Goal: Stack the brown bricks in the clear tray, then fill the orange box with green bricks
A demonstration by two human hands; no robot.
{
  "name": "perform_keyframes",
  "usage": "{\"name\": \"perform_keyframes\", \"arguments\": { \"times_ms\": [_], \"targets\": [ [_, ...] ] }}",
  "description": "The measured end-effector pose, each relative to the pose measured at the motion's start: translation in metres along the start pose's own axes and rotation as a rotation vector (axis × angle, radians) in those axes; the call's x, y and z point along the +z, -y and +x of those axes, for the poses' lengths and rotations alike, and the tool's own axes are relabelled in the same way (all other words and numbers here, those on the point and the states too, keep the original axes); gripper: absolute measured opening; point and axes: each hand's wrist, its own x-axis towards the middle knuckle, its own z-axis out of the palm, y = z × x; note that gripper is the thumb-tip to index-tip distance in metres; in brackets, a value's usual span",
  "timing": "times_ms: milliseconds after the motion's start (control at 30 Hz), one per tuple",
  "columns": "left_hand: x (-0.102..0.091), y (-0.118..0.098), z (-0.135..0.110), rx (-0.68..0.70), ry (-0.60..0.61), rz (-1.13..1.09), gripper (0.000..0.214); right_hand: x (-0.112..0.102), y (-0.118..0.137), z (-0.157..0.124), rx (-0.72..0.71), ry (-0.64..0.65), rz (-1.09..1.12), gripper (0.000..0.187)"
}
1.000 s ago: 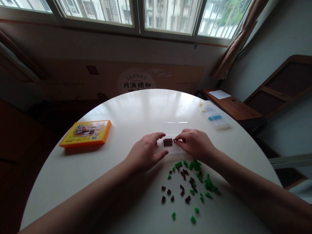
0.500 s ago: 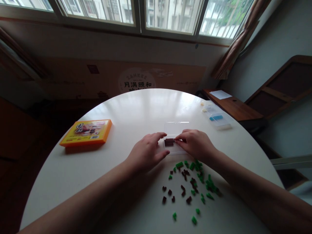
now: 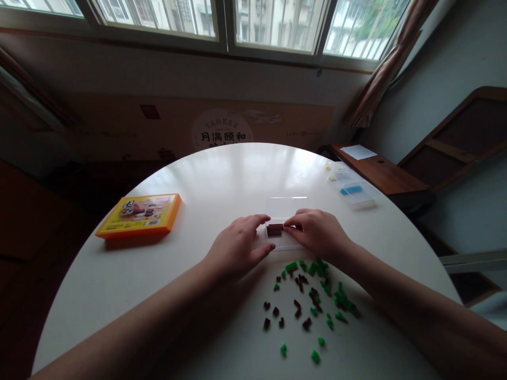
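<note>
A small block of joined brown bricks [image 3: 274, 229] sits on a clear plastic plate [image 3: 285, 205] in the middle of the round white table [image 3: 222, 179]. My right hand [image 3: 317, 233] pinches at the block's right edge with thumb and forefinger pressed together; what lies between them is too small to make out. My left hand [image 3: 236, 247] rests on the table to the left of the plate, fingers stretched toward its edge. Loose green bricks [image 3: 325, 287] and brown bricks [image 3: 285, 311] lie scattered in front of my hands.
An orange box [image 3: 139, 214] lies at the table's left. A clear case with a blue piece [image 3: 351, 191] sits at the far right edge. Beyond the table are a wooden side surface with paper [image 3: 376, 169], a cardboard panel and windows.
My right fingertips have closed in onto the right edge of the brown block. My left hand stays where it was.
</note>
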Motion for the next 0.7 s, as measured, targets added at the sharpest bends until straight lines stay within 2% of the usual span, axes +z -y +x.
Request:
{"name": "perform_keyframes", "arguments": {
  "times_ms": [133,267,400,500,600,700],
  "targets": [
    [0.0,0.0,-0.001,0.005,-0.002,-0.003,0.047,-0.001,0.0,0.0,-0.001,-0.023,0.009,0.018],
    [-0.003,-0.001,-0.002,-0.005,0.002,-0.006,0.043,-0.007,0.002,-0.005,-0.014,-0.099,0.021,0.016],
    [-0.012,-0.005,-0.002,-0.02,-0.002,0.03,0.028,-0.021,-0.002,-0.017,-0.078,-0.146,0.075,0.015],
    [-0.019,-0.008,-0.003,0.024,0.015,0.06,0.018,-0.034,-0.012,-0.026,-0.243,-0.06,0.156,0.015],
    [-0.023,-0.009,-0.003,0.147,0.115,0.07,0.016,-0.046,-0.021,-0.032,-0.416,0.09,0.197,0.016],
    [-0.025,-0.009,-0.004,0.266,0.237,0.1,0.015,-0.053,-0.024,-0.034,-0.467,0.158,0.211,0.017]
  ]
}}
